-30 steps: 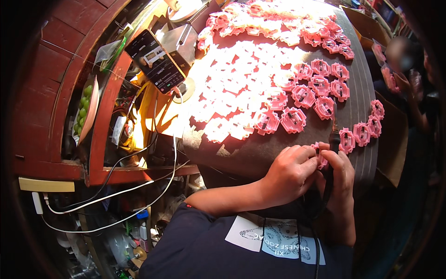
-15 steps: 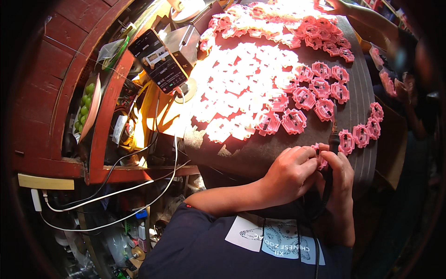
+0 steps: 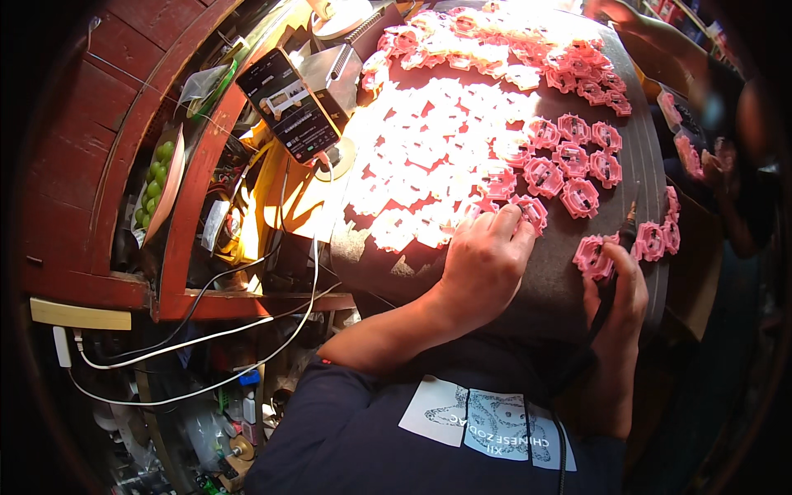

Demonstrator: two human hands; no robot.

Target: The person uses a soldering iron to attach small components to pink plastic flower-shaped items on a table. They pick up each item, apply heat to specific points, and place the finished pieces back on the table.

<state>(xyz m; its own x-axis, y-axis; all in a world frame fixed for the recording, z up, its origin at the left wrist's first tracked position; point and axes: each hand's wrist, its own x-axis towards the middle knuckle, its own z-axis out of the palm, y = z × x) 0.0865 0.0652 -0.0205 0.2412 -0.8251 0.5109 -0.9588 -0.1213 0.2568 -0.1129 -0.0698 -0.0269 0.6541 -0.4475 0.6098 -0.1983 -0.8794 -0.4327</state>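
Note:
My left hand [image 3: 487, 260] is closed, its fingertips on a pink plastic part [image 3: 532, 216] at the near edge of a large spread of similar parts. My right hand [image 3: 619, 293] is wrapped round the dark handle of a soldering iron [image 3: 629, 229], whose thin tip points away from me. Against my right fingers is another pink part [image 3: 592, 257] with small dark and metal pieces inside; whether they also grip it is unclear. Just right of the iron, more pink parts [image 3: 650, 241] form a short row.
The parts cover a dark mat [image 3: 528, 285], glaring in sunlight at its middle. To the left are a phone [image 3: 289, 107], white cables [image 3: 309, 289], a red wooden frame [image 3: 194, 206] and green grapes [image 3: 155, 186]. Another person's arm [image 3: 660, 45] reaches in at the far right.
My left hand has left my right hand and moved left and away, onto the spread of parts. My right hand has shifted slightly right, the iron tilting right. The view has shifted a little.

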